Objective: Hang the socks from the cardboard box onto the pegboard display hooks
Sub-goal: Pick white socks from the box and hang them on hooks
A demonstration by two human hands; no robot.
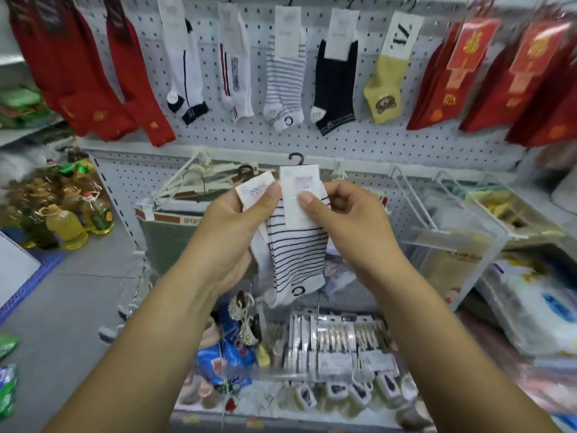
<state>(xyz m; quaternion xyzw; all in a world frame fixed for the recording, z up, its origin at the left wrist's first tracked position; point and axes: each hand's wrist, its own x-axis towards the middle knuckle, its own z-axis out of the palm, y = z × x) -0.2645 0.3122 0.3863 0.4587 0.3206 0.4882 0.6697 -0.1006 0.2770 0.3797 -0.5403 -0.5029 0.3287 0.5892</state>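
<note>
Now my left hand pinches a seemingly white sock, my right hand the striped sock, both blocking the lower pegboard.

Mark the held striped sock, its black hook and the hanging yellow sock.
Striped sock (296,254), head view, on its striped middle.
Black hook (296,155), head view, on its curved top.
Yellow sock (385,85), head view, on its ankle part.

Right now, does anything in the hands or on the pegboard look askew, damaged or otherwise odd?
Nothing damaged or spilled. Only the plain white socks in the left hand sit askew, their card tilted beside the upright striped socks that the right hand pinches.
</note>
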